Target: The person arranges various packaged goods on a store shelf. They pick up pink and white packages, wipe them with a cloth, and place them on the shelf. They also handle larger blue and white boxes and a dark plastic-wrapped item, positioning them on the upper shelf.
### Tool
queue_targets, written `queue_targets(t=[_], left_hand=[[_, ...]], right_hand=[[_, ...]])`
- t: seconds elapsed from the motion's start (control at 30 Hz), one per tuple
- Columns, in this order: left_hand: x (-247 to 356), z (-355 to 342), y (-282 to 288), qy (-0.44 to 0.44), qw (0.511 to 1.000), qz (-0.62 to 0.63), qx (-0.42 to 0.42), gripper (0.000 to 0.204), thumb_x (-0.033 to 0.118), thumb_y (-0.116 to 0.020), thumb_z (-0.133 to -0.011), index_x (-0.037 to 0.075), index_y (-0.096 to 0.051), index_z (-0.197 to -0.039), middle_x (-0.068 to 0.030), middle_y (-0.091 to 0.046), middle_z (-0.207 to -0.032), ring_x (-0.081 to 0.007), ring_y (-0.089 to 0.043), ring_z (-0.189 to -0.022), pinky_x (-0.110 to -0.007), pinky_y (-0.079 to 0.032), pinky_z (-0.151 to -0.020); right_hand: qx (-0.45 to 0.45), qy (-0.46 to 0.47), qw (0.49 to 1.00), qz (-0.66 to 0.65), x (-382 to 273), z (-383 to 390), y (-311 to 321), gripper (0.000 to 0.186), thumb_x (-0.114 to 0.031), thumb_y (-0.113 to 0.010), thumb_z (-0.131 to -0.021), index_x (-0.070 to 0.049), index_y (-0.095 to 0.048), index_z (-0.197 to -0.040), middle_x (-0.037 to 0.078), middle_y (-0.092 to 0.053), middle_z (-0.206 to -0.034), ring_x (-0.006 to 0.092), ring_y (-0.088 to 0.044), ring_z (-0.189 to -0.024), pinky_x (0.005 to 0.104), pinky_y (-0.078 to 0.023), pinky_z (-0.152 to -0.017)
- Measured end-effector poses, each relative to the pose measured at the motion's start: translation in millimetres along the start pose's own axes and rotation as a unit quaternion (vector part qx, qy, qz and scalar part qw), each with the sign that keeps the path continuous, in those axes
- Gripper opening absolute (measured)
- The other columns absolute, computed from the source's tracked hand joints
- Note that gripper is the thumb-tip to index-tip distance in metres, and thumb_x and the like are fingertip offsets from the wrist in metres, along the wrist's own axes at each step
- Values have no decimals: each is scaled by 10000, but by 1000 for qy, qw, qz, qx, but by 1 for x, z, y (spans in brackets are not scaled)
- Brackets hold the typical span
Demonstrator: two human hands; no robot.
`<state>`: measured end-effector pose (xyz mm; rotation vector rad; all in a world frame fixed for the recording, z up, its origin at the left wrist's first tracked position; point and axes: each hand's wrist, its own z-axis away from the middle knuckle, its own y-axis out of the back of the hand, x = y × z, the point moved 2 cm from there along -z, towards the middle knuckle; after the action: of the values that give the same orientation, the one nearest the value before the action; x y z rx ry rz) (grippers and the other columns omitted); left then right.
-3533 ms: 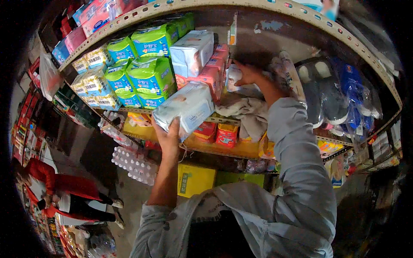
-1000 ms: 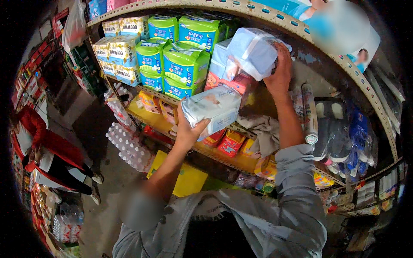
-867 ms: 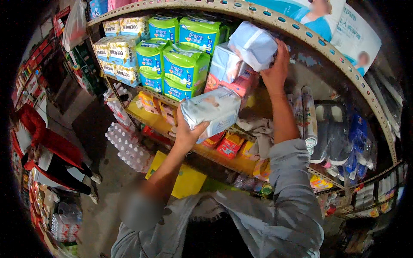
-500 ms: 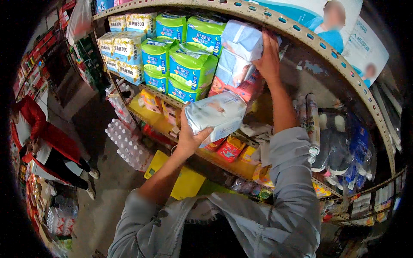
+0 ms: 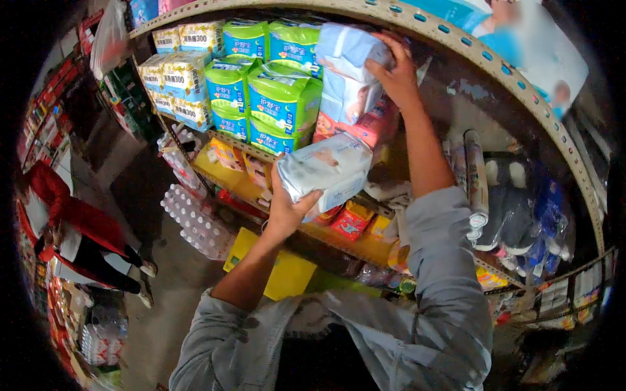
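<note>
My left hand grips a white and pale blue soft pack of wipes, tilted in front of the shelf, thumb across its near side. My right hand is closed round the right end of a light blue soft pack, which lies on top of a stack. Under that pack sits another blue and white pack, with pink packs lower down, partly hidden by the wipes in my left hand. Left of the stack stand green packs of sanitary pads.
Yellow and white tissue packs fill the shelf's left end. A perforated metal rail curves overhead. Bottle packs stand on the floor at left, near a person in red. Bagged shoes hang at right.
My right hand has shifted further over the end of the top light blue pack, its fingers now on the upper face. My left hand keeps hold of the wipes. The whole view has shifted slightly.
</note>
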<state>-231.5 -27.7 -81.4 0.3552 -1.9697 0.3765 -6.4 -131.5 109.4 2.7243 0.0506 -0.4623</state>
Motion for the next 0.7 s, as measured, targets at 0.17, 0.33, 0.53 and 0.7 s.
queue_targets(t=[0.17, 0.33, 0.53, 0.7], left_hand=[[15, 0, -8, -9, 999, 47, 6, 806, -8, -638, -714, 29, -88, -1302, -138, -384, -1196, -215, -440, -1068, -318, -368, -902], [7, 0, -5, -33, 999, 4, -3, 739, -14, -615, -734, 40, -130, -1289, -126, -415, -1163, -198, -449, -1054, -311, -378, -888], [3, -1, -3, -55, 998, -1, -7, 622, 4, -590, -760, 24, -216, -1257, -110, -452, -1125, -188, -466, -1020, -310, -382, -874], [-1, -3, 3, -50, 996, -75, 8, 641, -11, -600, -746, 15, -215, -1257, -118, -413, -1160, -192, -440, -1050, -306, -377, -883]], right_hand=[[160, 16, 987, 23, 11, 7, -16, 543, -137, -732, -623, -112, -527, -1125, 116, -455, -1142, 238, -449, -1069, 340, -410, -877], [190, -76, 978, 46, 3, 28, -23, 591, -204, -718, -674, -73, -453, -1185, 144, -472, -1123, 259, -507, -986, 327, -433, -848], [116, -35, 992, 29, 6, 35, -12, 559, -253, -647, -752, -74, -422, -1232, 158, -473, -1183, 271, -506, -1027, 330, -431, -854], [27, 10, 999, 41, 7, 42, 4, 541, -249, -610, -788, -78, -401, -1258, 132, -446, -1238, 256, -493, -1063, 344, -430, -860]])
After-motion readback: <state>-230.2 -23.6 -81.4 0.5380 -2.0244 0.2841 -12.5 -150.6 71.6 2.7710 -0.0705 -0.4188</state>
